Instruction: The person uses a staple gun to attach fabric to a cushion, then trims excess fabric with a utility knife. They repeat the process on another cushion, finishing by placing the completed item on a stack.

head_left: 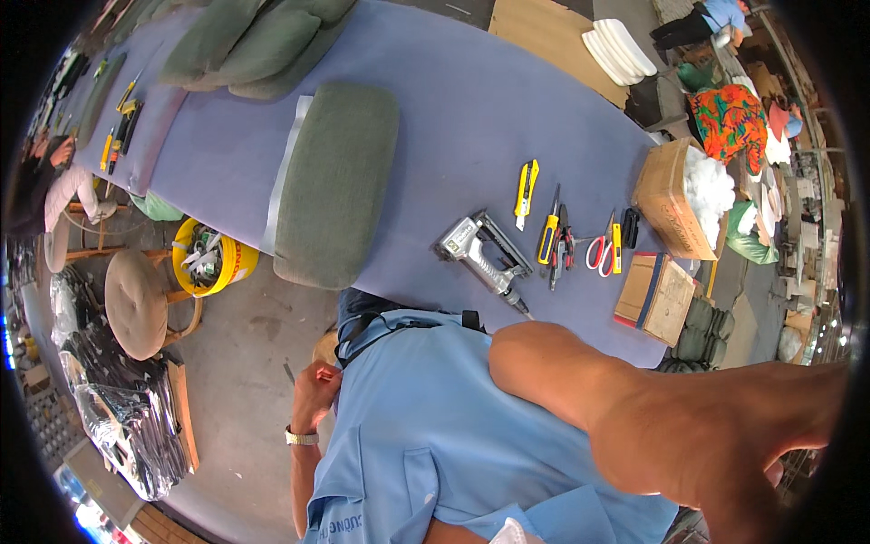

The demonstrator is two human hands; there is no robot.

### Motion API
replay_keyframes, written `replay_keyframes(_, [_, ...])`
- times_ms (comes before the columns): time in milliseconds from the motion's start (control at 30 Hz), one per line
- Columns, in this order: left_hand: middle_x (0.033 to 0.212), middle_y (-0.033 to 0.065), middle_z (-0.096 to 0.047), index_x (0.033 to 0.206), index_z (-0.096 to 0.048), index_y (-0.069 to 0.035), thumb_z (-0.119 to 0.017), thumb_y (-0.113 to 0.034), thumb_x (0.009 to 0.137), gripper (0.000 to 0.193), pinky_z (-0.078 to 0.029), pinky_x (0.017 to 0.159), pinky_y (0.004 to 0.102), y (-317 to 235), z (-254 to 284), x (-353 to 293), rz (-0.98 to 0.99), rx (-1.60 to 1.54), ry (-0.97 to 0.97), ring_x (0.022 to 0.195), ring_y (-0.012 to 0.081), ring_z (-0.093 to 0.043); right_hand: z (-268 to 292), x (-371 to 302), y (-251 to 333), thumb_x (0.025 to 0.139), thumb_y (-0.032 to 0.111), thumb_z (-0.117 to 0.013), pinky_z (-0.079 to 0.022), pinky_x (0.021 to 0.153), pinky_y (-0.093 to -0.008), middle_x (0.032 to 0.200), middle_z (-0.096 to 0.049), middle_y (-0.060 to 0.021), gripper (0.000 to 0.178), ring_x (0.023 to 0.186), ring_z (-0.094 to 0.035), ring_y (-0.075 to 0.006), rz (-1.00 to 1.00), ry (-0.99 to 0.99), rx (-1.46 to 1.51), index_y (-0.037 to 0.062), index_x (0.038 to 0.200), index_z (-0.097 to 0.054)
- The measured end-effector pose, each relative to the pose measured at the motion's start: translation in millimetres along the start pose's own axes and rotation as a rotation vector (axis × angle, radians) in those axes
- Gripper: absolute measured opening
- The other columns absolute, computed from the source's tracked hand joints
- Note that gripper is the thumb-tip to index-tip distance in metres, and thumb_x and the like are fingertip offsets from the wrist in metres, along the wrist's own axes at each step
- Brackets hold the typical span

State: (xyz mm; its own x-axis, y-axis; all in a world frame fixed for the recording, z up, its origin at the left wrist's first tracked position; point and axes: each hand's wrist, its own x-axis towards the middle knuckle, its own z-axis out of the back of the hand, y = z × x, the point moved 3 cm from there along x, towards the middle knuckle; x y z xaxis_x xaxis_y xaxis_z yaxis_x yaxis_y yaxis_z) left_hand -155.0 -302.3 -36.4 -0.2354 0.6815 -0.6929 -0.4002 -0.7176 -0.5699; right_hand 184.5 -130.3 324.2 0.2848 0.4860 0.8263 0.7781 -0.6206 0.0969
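My left hand [315,393], a watch on its wrist, hangs by my hip at the table's near edge. Its fingers are curled, and what they hold, if anything, is hidden. My right hand [734,435] is raised very close to the camera at the lower right, its fingers partly cut off by the rim. On the blue-covered table [435,118] lies a grey-green cushion [337,186] with a pale strip along its left side. A silver staple gun [480,254] rests to its right, hose toward me. Beyond it are a yellow utility knife [526,194], a screwdriver [547,238], pliers [562,243] and scissors [598,256].
A cardboard box [666,199] of white stuffing and a smaller box [654,299] stand at the table's right end. More cushions [263,45] lie at the far left. A yellow bucket [237,263] and a round stool [136,304] stand left. Other people work nearby.
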Motion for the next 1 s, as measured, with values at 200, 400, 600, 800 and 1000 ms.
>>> replay_keyframes(200, [0.079,0.0074,-0.071,0.098,-0.065,0.005,-0.070,-0.005,0.093,0.012,-0.052,0.063,0.0273,15.9,2.9,-11.5,-0.056,-0.238,0.108,0.068,0.0116,-0.063,-5.5,-2.4,1.4,0.086,0.024,-0.078,-0.067,0.085,-0.0329,0.129,-0.060,-0.0087,0.044,0.128,-0.053,-0.0219,0.004,0.020,-0.015,0.0073,0.125,-0.065])
replay_keyframes(400, [0.081,0.0069,-0.071,0.103,-0.065,0.007,-0.067,-0.004,0.095,0.014,-0.052,0.061,0.0279,10.6,7.6,-9.0,-0.056,-0.109,0.177,0.065,0.0126,-0.063,-6.3,0.6,9.2,0.086,0.024,-0.078,-0.067,0.085,-0.0333,0.129,-0.060,-0.0085,0.043,0.128,-0.054,-0.0217,0.024,0.010,-0.045,0.0069,0.123,-0.066])
replay_keyframes(600, [0.080,0.0064,-0.070,0.103,-0.067,0.007,-0.067,-0.009,0.097,0.017,-0.053,0.060,0.0285,35.2,7.4,-17.4,-0.003,-0.296,0.193,0.065,0.0108,-0.063,-12.4,-1.9,7.4,0.086,0.024,-0.078,-0.067,0.086,-0.0337,0.128,-0.060,-0.0084,0.042,0.127,-0.054,-0.0216,0.033,0.035,-0.033,0.0064,0.122,-0.066])
replay_keyframes(800, [0.087,0.0057,-0.072,0.102,-0.069,0.002,-0.071,-0.010,0.096,0.014,-0.055,0.069,0.0283,43.2,-2.7,-7.1,-0.014,-0.344,0.108,0.072,0.0108,-0.066,-11.0,-3.0,5.4,0.086,0.024,-0.078,-0.067,0.086,-0.0341,0.128,-0.060,-0.0082,0.041,0.126,-0.054,-0.0214,0.048,0.026,-0.038,0.0060,0.121,-0.067])
replay_keyframes(1000, [0.095,0.0084,-0.074,0.103,-0.068,0.001,-0.071,-0.005,0.094,0.011,-0.056,0.073,0.0293,17.8,-0.1,-22.0,-0.134,-0.198,-0.077,0.078,0.0151,-0.069,-11.7,-6.2,2.3,0.085,0.024,-0.078,-0.067,0.086,-0.0345,0.128,-0.061,-0.0081,0.040,0.126,-0.055,-0.0213,0.067,0.051,-0.015,0.0056,0.120,-0.068])
